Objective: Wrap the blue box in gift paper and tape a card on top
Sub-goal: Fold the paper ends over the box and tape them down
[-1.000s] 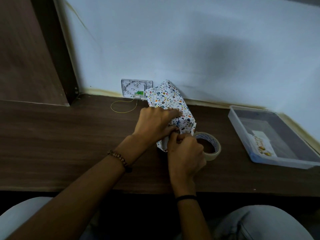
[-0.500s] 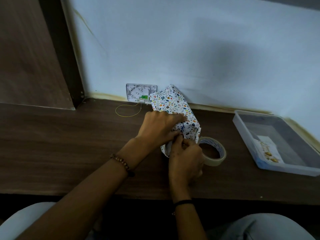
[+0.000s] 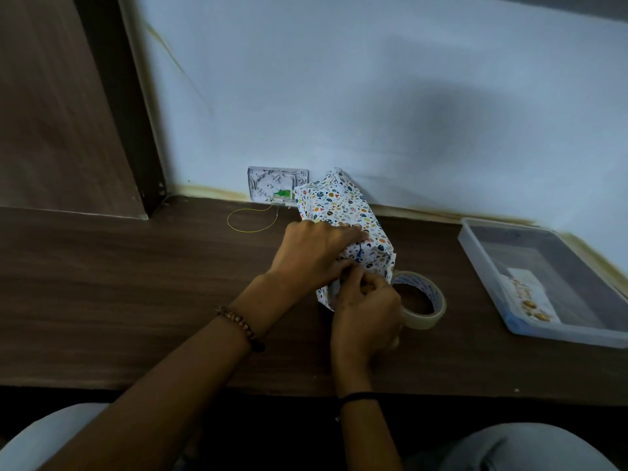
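1. Parcel: I found the wrapped box (image 3: 343,212) lying on the tabletop (image 3: 136,283). Its far end was near the wall, just beside a white wall plate (image 3: 277,183). Patterned gift paper (image 3: 324,295) covered every side I could see.
2. Left hand (image 3: 316,256): it lay over the near half of the box with the fingers fairly straight and pressed flat on the paper. The grip was spread and not curled round anything. A beaded bracelet (image 3: 241,326) sat at that wrist.
3. Right hand (image 3: 367,307): it was at the near end of the box with the fingers curled, touching the left thumb. The grip was pinching a fold of the gift paper. I could not tell whether any tape lay between the fingertips. A black band (image 3: 356,397) circled that wrist.
4. Tape roll (image 3: 421,300): it lay flat on the tabletop just right of the box's near end, partly hidden behind the right hand.
5. Card (image 3: 528,294): it lay inside a clear plastic tray (image 3: 475,239) at the right of the tabletop, well apart from the box.
6. Yellow wire loop (image 3: 251,219): it rested on the tabletop left of the box's far end.
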{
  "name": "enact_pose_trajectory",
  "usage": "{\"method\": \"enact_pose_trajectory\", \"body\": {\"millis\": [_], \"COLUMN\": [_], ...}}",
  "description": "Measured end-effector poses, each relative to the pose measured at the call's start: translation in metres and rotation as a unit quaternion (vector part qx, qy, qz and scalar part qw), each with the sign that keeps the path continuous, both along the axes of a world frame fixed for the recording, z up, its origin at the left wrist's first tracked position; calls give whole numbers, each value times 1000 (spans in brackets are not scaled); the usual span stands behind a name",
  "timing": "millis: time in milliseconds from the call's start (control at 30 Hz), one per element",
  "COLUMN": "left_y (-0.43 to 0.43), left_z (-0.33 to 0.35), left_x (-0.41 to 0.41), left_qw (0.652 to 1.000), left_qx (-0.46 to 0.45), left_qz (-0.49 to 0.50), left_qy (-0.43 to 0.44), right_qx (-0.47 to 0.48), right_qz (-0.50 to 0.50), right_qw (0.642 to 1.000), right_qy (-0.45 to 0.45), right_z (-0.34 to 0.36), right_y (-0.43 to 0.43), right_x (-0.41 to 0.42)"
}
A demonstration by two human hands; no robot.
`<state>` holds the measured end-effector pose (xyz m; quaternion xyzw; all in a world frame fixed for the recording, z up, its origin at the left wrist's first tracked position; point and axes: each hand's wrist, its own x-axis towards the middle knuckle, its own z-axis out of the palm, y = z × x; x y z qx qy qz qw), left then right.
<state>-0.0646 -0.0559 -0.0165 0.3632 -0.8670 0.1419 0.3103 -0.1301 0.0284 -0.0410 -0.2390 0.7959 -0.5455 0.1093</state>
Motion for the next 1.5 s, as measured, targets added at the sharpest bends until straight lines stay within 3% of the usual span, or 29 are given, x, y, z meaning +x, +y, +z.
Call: {"method": "enact_pose_trajectory", "body": {"millis": [233,800,1267,1500], "left_y": [0,4,-2,-5], "left_z": [4,9,7,8], "left_x": [4,4,7,9], "left_qw": [1000,999,998,998], "left_qx": [-16,-28,-15,2], "left_qz": [-11,-22,-51,-59], "left_qy": [12,3,-14,-16], "right_qx": [-34,-35,-110,-97], "right_qz": [-2,-17,0,-9], "right_qw": [999,999,992,992], "right_qy": [-31,4,-65,-74], "right_z": [-3,-11,-15,-10], "right_y": [-4,-8,-11,-10], "right_x": [1,0,5,9]}}
